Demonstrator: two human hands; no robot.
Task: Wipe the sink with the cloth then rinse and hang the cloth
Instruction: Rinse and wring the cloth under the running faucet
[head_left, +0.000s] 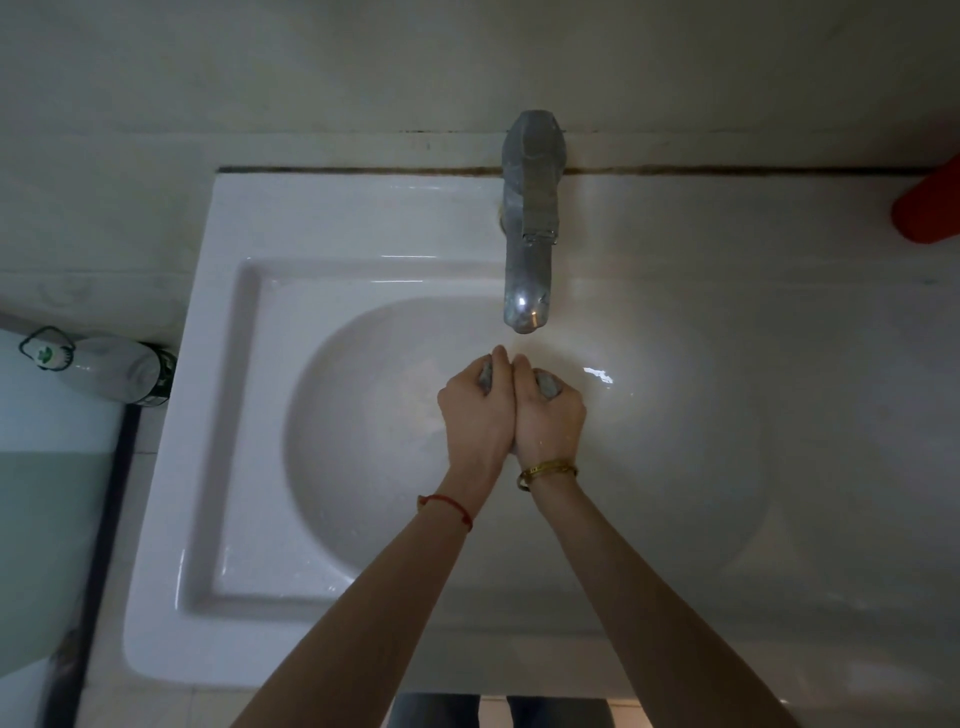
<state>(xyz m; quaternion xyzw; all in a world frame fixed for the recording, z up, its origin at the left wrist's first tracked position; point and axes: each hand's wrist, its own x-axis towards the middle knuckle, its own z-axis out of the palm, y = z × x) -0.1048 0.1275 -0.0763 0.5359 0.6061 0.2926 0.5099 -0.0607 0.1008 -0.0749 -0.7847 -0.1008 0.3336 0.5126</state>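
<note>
Fingers (480, 371) of both hands are curled tight around a grey cloth (546, 385), which shows only as small damp-looking lumps poking out between them. Left hand (475, 410) and right hand (550, 415) press together side by side, low in the round bowl of the white sink (249, 415), just below the spout of a dull metal tap (527, 234). A red string (thin, knotted) circles the left wrist and a gold bangle the right. Glossy porcelain catches a bright glint beside the right hand. Dark grime lines the joint where the sink meets the pale wall (311, 78). A clear bottle (98, 369) lies left of the sink, and something red (930, 208) sits at the far right edge.
</note>
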